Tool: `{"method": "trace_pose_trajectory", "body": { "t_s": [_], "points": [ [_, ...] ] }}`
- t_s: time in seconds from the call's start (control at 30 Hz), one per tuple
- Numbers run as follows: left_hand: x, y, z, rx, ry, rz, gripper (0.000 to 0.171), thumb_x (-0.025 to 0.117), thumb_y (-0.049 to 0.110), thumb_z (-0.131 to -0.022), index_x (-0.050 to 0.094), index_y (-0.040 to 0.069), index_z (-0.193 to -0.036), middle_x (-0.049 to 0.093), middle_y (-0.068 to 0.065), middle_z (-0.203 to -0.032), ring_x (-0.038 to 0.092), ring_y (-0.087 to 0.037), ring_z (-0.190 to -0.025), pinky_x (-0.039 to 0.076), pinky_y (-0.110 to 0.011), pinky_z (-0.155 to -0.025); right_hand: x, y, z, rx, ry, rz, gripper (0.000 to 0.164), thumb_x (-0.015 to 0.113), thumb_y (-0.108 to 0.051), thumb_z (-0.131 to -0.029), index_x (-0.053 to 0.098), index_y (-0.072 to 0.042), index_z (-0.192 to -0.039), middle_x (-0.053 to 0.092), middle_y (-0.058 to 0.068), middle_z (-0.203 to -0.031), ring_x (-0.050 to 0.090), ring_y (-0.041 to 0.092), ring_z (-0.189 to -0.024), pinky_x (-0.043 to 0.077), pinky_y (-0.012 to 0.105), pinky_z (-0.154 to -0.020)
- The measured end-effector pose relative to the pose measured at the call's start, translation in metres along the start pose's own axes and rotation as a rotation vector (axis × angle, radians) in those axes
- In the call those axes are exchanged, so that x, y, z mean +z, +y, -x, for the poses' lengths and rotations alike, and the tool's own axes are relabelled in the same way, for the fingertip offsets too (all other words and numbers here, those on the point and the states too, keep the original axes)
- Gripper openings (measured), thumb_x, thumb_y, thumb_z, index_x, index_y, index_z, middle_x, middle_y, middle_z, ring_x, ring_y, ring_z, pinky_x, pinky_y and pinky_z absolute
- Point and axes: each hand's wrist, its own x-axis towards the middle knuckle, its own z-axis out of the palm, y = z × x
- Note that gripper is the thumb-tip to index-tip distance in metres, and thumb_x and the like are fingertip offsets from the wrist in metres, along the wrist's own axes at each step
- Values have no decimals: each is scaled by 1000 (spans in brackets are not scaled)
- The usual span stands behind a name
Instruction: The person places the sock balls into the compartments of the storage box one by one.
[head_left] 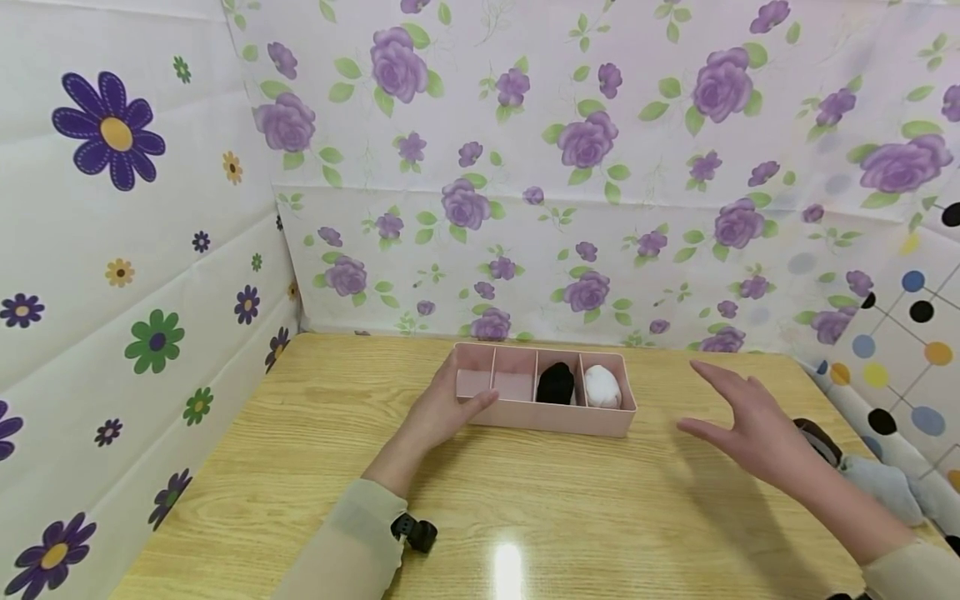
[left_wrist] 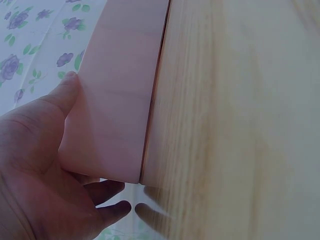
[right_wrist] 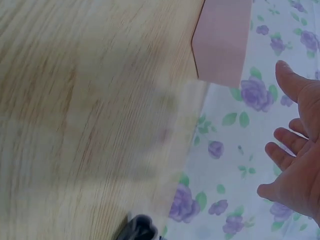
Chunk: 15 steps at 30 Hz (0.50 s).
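A pink divided storage box (head_left: pixel 540 417) stands near the back of the table, a row of compartments running left to right. A black cloth bundle (head_left: pixel 555 384) lies in the third compartment from the left, and a white cloth bundle (head_left: pixel 603 387) fills the right-end one. The left hand (head_left: pixel 442 408) holds the box's left end, thumb on the front rim; in the left wrist view its other fingers are partly hidden behind the end wall. To the right of the box, the right hand (head_left: pixel 757 429) hovers over the table with fingers spread, holding nothing.
On the wooden table (head_left: pixel 465 508), a grey cloth item (head_left: pixel 883 487) and a dark item (head_left: pixel 817 440) lie at the right edge, partly behind the right forearm. Flower-patterned sheets (head_left: pixel 465 258) line the back and left; a dotted sheet (head_left: pixel 915 367) hangs on the right.
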Motion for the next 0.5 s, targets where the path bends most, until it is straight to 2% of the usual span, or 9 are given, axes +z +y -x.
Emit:
{"method": "trace_pose_trajectory", "body": {
  "t_s": [0.1,0.2,0.27,0.33,0.5],
  "points": [
    [0,0,0,2,3,3,115,71,62,-104,1,8,-178,15,-22,-182,36,-46,-159,33,-61,-127,-5,6,5,9,9,4,95,88,-35,-98,36,-3,-172,45,36,-164,42,63,-145,16,77,-125],
    [0,-1,0,1,7,7,114,72,60,-104,1,8,-178,15,-22,-182,36,-46,-159,33,-62,-128,-9,13,9,6,27,23,95,89,-35,-97,39,-3,-171,49,35,-161,46,63,-141,33,80,-113],
    [0,-1,0,-1,6,9,115,72,60,-104,1,9,-178,15,-22,-182,36,-46,-159,33,-61,-128,-11,18,12,4,36,32,95,90,-34,-96,40,-3,-170,50,35,-160,46,62,-139,40,79,-104],
    [0,-2,0,-1,5,10,115,72,61,-104,1,9,-178,15,-21,-182,36,-46,-159,33,-61,-128,-12,22,15,9,38,35,95,90,-35,-96,39,-3,-170,50,35,-160,46,62,-137,42,78,-100],
    [-1,-1,-1,-2,-2,5,118,71,64,-103,0,9,-178,14,-20,-182,34,-45,-160,32,-61,-128,-16,34,23,22,51,25,96,90,-32,-96,38,-3,-171,49,38,-159,44,65,-138,35,81,-105]
  ]
}}
